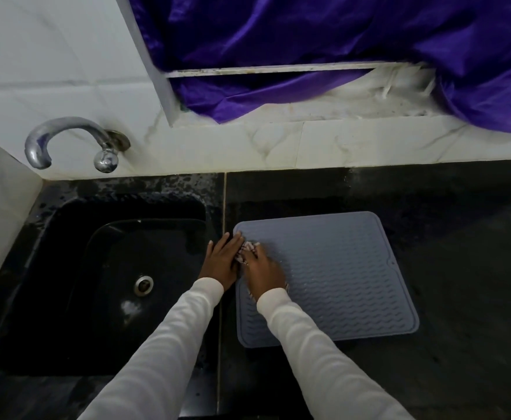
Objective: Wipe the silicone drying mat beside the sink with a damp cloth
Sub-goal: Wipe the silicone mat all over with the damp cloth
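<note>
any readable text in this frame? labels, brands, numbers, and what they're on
None readable.
Mat: only a moulded wave pattern, no lettering visible.
Cloth: striped, mostly hidden under the right hand; no print seen.
Tap: bare metal, no mark visible.
Sink and purple cloth: no text.

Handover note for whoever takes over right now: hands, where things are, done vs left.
Left hand: flat, fingers straight, pressing the mat's left edge near its far-left corner.
Right hand: on the mat, pressing down on the small striped white-and-pink cloth, which is mostly hidden beneath it.
Grey ribbed silicone drying mat: flat on the black stone counter, just right of the black sink.
Done: cloth is on the mat, at its left part.
Left: cannot tell how much has been wiped; assume the middle, right and near parts remain.
</note>
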`<action>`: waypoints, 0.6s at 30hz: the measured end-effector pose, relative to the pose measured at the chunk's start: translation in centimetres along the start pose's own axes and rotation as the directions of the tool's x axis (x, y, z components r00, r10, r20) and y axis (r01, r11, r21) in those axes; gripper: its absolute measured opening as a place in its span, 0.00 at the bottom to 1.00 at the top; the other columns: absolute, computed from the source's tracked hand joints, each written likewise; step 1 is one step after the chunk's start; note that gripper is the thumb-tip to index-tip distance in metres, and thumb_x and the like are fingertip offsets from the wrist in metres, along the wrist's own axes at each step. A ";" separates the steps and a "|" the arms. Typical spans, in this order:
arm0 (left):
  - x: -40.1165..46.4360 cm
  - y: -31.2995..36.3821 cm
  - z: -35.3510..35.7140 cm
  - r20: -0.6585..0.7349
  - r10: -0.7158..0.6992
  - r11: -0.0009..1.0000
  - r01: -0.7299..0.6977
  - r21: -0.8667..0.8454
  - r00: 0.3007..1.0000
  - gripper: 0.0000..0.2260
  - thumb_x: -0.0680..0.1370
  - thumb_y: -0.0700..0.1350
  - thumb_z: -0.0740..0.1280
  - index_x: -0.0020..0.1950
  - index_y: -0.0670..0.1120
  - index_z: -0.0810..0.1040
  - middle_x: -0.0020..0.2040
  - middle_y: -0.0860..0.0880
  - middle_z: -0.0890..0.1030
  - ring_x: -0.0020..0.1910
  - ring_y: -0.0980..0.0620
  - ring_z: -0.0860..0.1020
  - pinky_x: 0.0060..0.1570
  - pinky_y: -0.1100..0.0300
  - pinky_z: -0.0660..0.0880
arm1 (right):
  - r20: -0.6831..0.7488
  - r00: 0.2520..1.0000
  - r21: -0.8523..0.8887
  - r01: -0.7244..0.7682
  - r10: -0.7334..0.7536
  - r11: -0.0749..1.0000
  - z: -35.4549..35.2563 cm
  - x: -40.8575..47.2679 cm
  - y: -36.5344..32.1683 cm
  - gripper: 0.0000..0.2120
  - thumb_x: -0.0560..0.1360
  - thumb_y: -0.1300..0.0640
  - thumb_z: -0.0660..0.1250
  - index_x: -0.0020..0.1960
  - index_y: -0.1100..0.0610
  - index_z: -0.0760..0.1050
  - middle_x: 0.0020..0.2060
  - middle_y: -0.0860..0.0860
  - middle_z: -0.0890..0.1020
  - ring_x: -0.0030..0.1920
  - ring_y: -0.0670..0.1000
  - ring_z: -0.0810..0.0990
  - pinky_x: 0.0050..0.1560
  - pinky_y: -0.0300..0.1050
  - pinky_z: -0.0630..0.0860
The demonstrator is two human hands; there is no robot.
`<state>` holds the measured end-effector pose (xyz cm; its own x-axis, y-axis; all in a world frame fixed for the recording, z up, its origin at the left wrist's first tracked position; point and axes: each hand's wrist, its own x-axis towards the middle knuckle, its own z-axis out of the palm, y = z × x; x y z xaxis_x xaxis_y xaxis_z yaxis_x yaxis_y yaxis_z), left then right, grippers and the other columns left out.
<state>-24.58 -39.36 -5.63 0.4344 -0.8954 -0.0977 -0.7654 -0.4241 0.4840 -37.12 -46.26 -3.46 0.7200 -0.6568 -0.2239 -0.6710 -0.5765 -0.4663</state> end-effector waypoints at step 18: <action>0.9 -0.1 -1.2 0.101 -0.004 0.997 -0.004 0.082 0.995 0.29 0.80 0.43 0.61 0.79 0.54 0.55 0.79 0.58 0.54 0.79 0.50 0.45 0.75 0.47 0.37 | -0.227 0.899 -0.165 -0.414 0.374 0.895 -12.8 -2.5 20.1 0.20 0.80 0.47 0.56 0.70 0.51 0.67 0.69 0.57 0.69 0.58 0.64 0.78 0.55 0.58 0.76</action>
<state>-23.51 -40.00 -4.73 0.3875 -0.9026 -0.1873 -0.8034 -0.4303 0.4115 -54.65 -62.40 -1.34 0.3560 -0.9168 -0.1812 -0.9281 -0.3242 -0.1832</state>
